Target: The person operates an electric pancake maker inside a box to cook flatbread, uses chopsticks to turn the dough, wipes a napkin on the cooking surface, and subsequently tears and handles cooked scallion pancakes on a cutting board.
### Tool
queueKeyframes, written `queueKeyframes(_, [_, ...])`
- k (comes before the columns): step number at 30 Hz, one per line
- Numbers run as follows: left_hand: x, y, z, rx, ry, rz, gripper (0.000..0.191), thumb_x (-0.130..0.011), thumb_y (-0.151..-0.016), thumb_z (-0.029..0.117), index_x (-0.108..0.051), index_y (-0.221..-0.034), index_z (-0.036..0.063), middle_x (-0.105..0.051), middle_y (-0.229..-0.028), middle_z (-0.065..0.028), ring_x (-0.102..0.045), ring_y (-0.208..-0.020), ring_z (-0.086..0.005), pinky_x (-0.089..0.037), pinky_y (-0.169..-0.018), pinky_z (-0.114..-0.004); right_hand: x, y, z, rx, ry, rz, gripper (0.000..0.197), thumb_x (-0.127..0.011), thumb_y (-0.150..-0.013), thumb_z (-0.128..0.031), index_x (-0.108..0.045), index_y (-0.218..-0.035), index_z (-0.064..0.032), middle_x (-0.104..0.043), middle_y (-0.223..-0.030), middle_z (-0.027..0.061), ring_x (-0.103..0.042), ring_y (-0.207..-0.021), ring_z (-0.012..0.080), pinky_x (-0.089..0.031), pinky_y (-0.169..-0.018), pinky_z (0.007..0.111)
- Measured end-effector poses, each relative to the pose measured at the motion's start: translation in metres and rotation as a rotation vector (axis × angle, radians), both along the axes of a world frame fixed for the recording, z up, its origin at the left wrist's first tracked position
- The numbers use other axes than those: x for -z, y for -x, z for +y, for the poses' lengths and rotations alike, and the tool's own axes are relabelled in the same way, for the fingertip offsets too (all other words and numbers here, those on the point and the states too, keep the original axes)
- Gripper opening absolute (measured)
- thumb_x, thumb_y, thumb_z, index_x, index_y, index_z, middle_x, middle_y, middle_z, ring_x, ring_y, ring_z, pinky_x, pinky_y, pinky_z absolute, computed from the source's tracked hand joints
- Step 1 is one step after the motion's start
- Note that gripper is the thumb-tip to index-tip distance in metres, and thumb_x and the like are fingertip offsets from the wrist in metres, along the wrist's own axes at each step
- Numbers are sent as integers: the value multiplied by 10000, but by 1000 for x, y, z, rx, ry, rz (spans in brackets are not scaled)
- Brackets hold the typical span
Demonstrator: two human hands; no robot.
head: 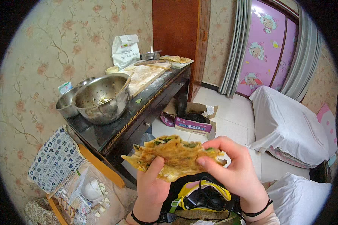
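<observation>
A browned flatbread with green filling is held up in front of me, its far edge ragged and torn. My left hand grips it from below, with the thumb lying across its near face. At the right end, my right hand pinches the bread between thumb and fingers. Bits of green show along the open edge. Below the bread, a yellow-trimmed bag with black cords lies close to my body.
A dark table bears a large steel bowl, a floured board, a white paper bag and flatbreads. A chair stands at left, a cardboard box on the floor, and a white-covered seat at right.
</observation>
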State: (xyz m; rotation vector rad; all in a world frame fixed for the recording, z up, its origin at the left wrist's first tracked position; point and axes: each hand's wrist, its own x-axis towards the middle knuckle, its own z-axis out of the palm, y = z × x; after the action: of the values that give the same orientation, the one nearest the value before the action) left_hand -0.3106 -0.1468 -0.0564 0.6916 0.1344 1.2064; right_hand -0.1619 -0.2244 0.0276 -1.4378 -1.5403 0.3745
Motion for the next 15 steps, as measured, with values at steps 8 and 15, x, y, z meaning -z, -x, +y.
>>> queueKeyframes(8, [-6, -2, 11, 15, 48, 29, 398, -440, -923, 205, -370, -1276, 35, -474, -1249, -123, -469, -1146, -263, -369, -977, -425, 12, 1, 20, -36, 94, 289, 183, -645, -798, -97, -589, -927, 20, -608, -827, 34, -548, -781, 76, -453, -716, 233])
queueKeyframes(15, [-9, 3, 17, -32, 94, -101, 404, -428, -933, 248, -381, -1288, 61, -467, -1268, -107, -452, -1166, -260, -335, -1000, -432, 20, 3, 36, -195, -24, 469, 308, -659, -790, -108, -553, -1064, -17, -589, -912, 11, -516, -831, 80, -425, -763, 239])
